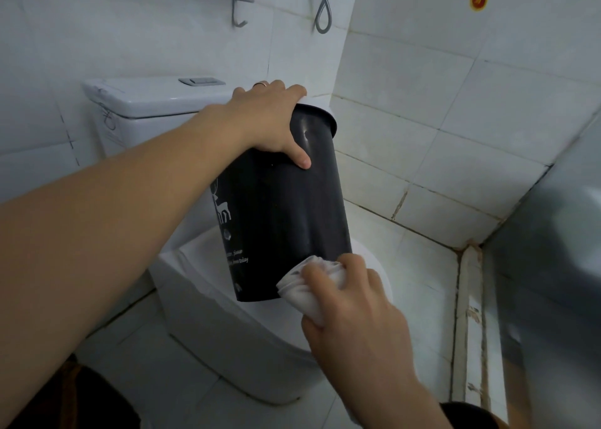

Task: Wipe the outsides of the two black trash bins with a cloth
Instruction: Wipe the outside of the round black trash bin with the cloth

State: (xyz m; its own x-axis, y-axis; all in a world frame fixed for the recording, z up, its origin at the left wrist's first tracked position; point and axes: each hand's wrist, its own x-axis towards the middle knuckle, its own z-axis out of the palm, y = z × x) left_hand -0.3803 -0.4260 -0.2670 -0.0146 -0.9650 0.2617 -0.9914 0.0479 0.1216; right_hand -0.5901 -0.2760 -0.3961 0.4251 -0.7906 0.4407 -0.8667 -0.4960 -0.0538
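Toilet (260, 331) below held bin (286, 207); cloth (309, 285) pressed.

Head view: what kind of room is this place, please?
Almost surely a small bathroom. A white toilet with its tank stands against tiled walls, and a shower hose hangs in the corner.

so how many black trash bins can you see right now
1: the black trash bin is held above the toilet, left hand at its rim. A second may be out of view.
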